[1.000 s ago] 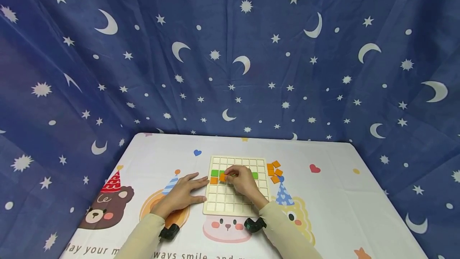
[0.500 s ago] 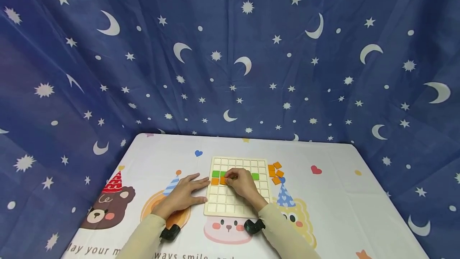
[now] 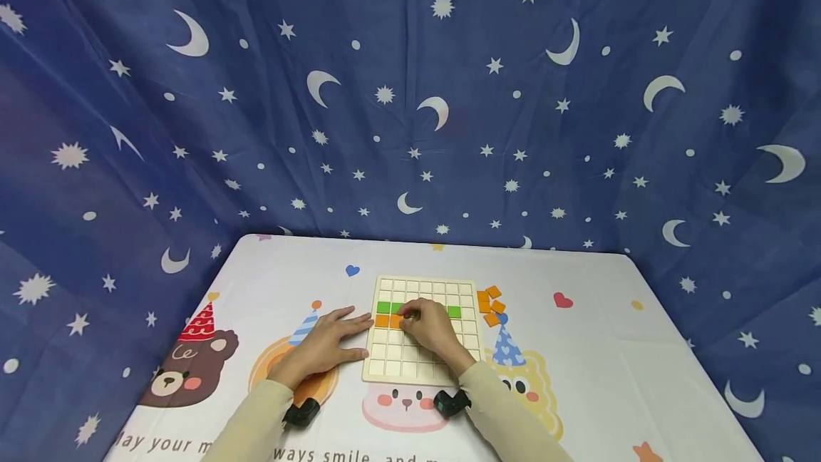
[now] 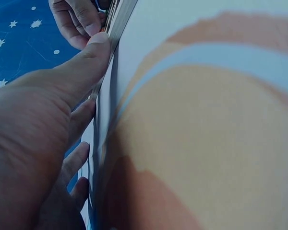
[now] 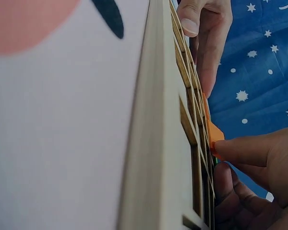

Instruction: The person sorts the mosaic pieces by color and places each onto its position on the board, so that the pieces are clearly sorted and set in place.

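Right hand [image 3: 431, 326] pinches a smooth, square orange tile [image 5: 215, 132] on the pale gridded board [image 3: 410, 370]; left hand [image 3: 326, 345] spreads wide at its edge.
The right hand hides several cells; both sleeves [image 3: 253, 423] are cut off.

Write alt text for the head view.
A person's right hand holds an orange tile at a cream grid board bearing green tiles and another orange tile; the left hand rests beside the board. Loose orange tiles lie to the right.

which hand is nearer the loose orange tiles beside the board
Right. The right hand is over the board, left of those orange tiles; the left hand is at the board's opposite edge.
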Available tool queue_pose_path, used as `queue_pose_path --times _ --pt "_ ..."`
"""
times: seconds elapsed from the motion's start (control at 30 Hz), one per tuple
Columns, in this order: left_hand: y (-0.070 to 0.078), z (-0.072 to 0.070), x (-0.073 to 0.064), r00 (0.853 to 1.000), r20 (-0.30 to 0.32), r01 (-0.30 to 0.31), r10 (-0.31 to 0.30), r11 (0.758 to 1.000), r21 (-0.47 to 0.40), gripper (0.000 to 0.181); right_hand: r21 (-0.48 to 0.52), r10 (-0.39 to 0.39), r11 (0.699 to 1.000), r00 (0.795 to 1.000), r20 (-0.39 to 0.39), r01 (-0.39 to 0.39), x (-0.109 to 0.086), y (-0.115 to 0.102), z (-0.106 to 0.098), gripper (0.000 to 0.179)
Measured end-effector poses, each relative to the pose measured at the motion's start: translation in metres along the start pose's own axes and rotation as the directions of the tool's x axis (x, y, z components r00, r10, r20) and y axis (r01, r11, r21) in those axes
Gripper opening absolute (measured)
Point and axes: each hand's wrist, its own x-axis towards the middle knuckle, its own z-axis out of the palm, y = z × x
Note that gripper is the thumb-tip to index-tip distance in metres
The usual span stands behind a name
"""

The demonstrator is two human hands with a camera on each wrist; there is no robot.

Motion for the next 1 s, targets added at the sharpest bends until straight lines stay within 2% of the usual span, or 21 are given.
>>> queue_pose_path --times 0.17,0.33,0.53,0.77,1.0 --pt "0.0 0.001 -0.002 1.0 -0.004 -0.023 0.023 1.0 0.0 0.064 -0.02 0.0 1.0 1.0 -0.001 0.0 -0.002 0.001 0.002 0.01" --pt "0.0 0.001 0.0 1.0 0.003 -0.015 0.015 1.0 0.01 0.064 -0.022 0.022 1.0 1.0 0.016 -0.022 0.001 -0.001 -0.002 0.01" --pt "0.003 0.001 0.002 1.0 0.014 -0.021 0.02 1.0 0.013 0.063 0.056 0.059 0.996 0.996 0.065 -0.063 0.003 -0.003 -0.01 0.011" --pt "0.003 0.0 0.002 1.0 0.009 -0.009 0.009 1.0 0.003 0.064 0.171 0.112 0.977 0.988 0.11 -0.13 0.0 -0.004 -0.021 0.012" --pt "0.001 0.0 -0.001 1.0 0.002 -0.018 0.018 1.0 0.007 0.064 0.199 0.089 0.974 0.991 0.095 -0.107 -0.004 -0.005 -0.035 0.013"
